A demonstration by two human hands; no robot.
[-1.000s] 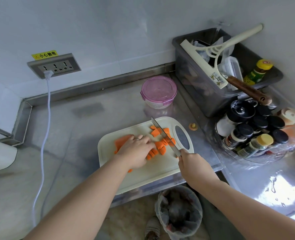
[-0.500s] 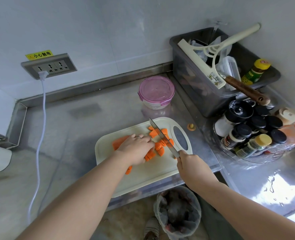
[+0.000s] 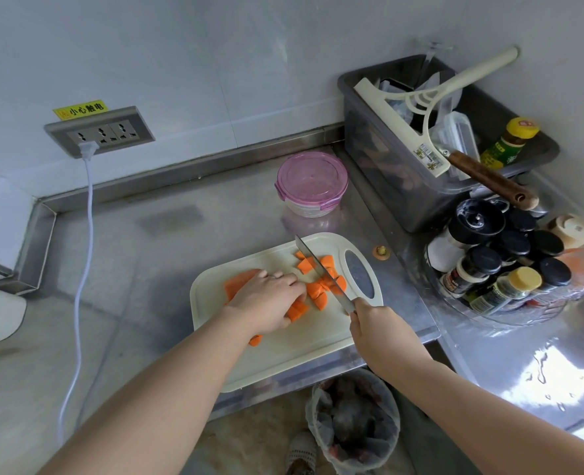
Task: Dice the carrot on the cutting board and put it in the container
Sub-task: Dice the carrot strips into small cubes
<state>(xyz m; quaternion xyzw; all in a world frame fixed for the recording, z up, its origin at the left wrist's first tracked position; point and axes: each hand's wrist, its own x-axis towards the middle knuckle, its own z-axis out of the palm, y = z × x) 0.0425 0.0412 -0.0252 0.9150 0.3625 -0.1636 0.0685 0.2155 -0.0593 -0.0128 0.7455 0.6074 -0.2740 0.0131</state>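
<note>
A cream cutting board (image 3: 283, 351) lies on the steel counter with several orange carrot pieces (image 3: 318, 289) on it. My left hand (image 3: 266, 299) rests curled over the uncut carrot (image 3: 239, 282), holding it down. My right hand (image 3: 376, 327) grips the handle of a knife (image 3: 321, 272), whose blade lies across the cut pieces, tip pointing away to the left. Behind the board stands a round container (image 3: 312, 183) with a pink lid closed on it.
A grey bin (image 3: 403, 186) with a squeegee and bottles stands at the back right. A tray of spice jars (image 3: 496, 265) sits right of the board. A white cord (image 3: 81, 269) hangs from the wall socket. A lined trash bin (image 3: 352, 419) stands below the counter edge.
The knife blade has shifted slightly among the cut pieces. My left hand stays on the carrot. The view has drifted a little.
</note>
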